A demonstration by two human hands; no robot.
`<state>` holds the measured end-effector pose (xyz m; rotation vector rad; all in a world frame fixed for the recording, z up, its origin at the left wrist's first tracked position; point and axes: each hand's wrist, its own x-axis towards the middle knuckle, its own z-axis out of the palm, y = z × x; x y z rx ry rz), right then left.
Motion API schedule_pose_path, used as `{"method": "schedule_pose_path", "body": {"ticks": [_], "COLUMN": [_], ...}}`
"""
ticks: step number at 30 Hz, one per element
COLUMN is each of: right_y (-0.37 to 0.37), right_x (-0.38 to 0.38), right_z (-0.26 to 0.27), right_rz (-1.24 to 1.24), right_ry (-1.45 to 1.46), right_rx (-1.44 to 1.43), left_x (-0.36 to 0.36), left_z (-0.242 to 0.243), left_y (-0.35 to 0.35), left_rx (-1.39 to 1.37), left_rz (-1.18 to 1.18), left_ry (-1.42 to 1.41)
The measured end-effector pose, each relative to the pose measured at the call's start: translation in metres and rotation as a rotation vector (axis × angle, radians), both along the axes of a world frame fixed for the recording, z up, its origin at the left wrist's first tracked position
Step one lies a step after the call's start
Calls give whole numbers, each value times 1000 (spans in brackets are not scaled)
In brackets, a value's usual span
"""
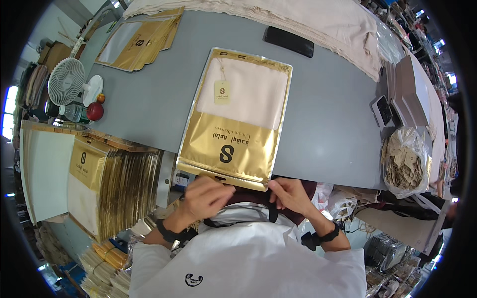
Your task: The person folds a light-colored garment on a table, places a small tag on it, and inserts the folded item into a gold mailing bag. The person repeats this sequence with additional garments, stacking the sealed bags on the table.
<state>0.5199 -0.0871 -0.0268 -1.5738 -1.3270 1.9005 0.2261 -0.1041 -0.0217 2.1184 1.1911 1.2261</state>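
Observation:
A gold pouch (238, 119) with a clear window lies on the grey table, its near edge overhanging toward me. Folded pale pink cloth (253, 89) shows through the window, and a small cream hang tag (222, 92) on a string lies over the cloth. My right hand (292, 195) pinches the pouch's near right corner between thumb and fingers. At the near edge, left of centre, is my left hand (208, 197) with curled fingers; whether it grips the film is hidden.
Gold pouches lie fanned at far left (139, 43); a filled row (126, 190) stands lower left. A white fan (67, 82), bottle (76, 113) and red fruit (95, 111) sit left. Also present are a black case (289, 41), pale cloth (316, 22) and a bag of tags (406, 164).

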Motion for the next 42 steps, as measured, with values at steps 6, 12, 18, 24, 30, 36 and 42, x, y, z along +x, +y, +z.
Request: {"method": "schedule_pose_path", "body": {"ticks": [6,12,18,24,30,36,42], "right_y": [6,10,10,17,60,107,100], "right_x": [-33,-50,-47,-10,-10,-11,-1], "right_z": [-17,-12,-4,6,3,72,174], "right_rz": [-63,-36,-8,-41,-379,-372,559], "right_ry": [162,174,150,110,133,-77,-103], "right_rx": [-1,-13,65,76,254,758,1398], "left_x": [28,58,51,-20,-19,-3,-34], "left_z": [-22,-37,-24,-19,-32,-30,-28], "left_y": [-25,-12,-14,-1,-1,7,15], "left_rx": [-823,-984,-879,-775,-1097,-1088,-737], "left_rz": [-32,183,355,553,205,12,-334], "left_ry": [-158,-728,-757,-1068,-1139,-379,-1071]}}
